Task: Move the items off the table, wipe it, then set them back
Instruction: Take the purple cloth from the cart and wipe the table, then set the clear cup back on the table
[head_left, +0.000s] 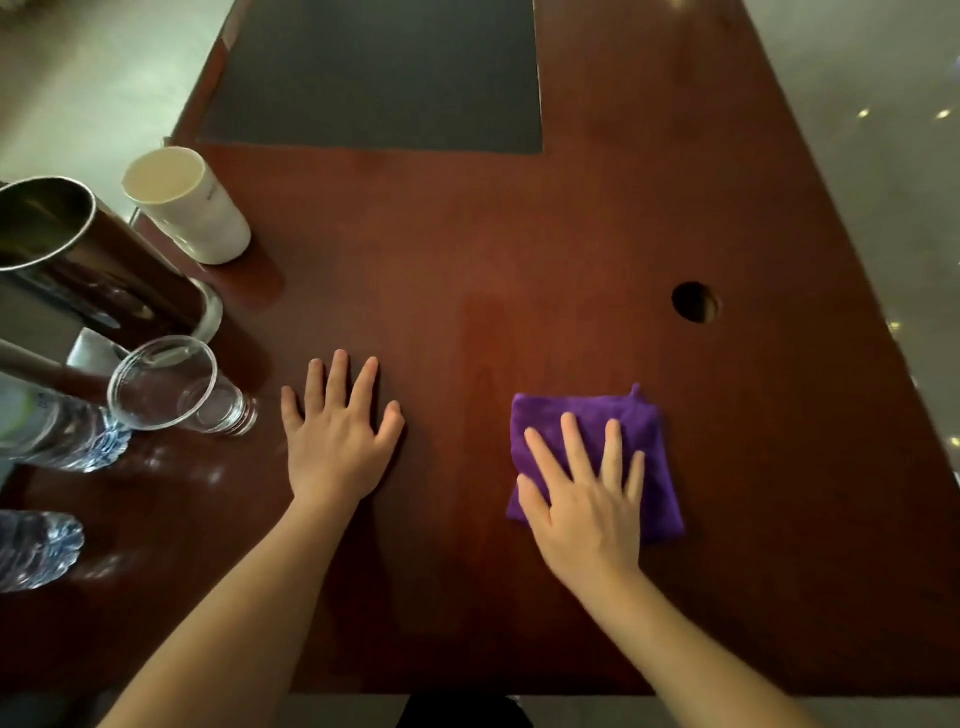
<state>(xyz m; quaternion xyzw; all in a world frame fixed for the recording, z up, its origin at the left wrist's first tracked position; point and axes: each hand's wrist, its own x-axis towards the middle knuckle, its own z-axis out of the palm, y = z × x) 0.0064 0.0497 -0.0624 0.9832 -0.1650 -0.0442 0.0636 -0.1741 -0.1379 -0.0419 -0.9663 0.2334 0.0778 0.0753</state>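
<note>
My right hand (587, 499) lies flat, fingers spread, on a folded purple cloth (652, 457) at the right of the dark red wooden table (467, 260). My left hand (340, 441) rests palm down on the bare wood near the middle, holding nothing. Along the left edge stand a white cup (189, 205), a tall steel tumbler (78, 254), a clear plastic cup (176, 387) and two water bottles (57, 434) (36, 548).
A dark grey mat (379, 73) covers the far part of the table. A round cable hole (695, 302) opens at the right. The table's near edge runs just below my forearms, with pale floor on both sides.
</note>
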